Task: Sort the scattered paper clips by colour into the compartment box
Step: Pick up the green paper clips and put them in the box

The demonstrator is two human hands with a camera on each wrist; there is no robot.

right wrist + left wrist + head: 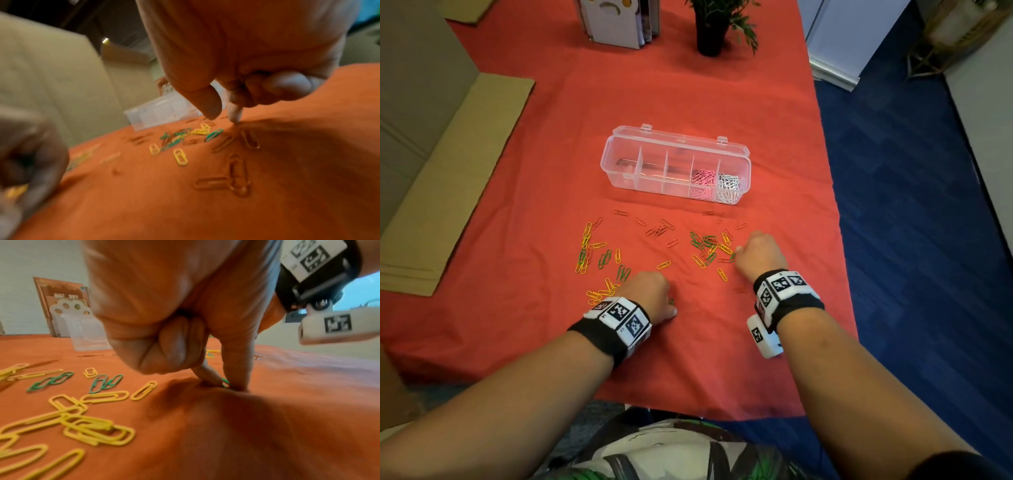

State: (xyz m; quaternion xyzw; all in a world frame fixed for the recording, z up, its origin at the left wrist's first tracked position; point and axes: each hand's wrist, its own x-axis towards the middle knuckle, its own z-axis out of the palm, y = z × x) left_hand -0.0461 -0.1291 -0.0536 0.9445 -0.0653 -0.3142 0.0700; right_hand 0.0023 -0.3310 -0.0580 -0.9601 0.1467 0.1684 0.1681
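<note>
Red cloth (688, 96) is covering the bench. The box (675, 164) is holding pink clips (702, 183) and white clips (728, 187); the rest are lying scattered. Left hand (650, 294) is pinching a green clip (225, 381). Right hand (758, 251), fingers curled, is poking the cloth, gripping nothing I can see.

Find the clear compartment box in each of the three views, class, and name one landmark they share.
Head: compartment box at centre, beyond the clips.
Left wrist: left of the hand, far back.
Right wrist: centre, behind the thumb, blurred.
Shared landmark: the red cloth.
</note>
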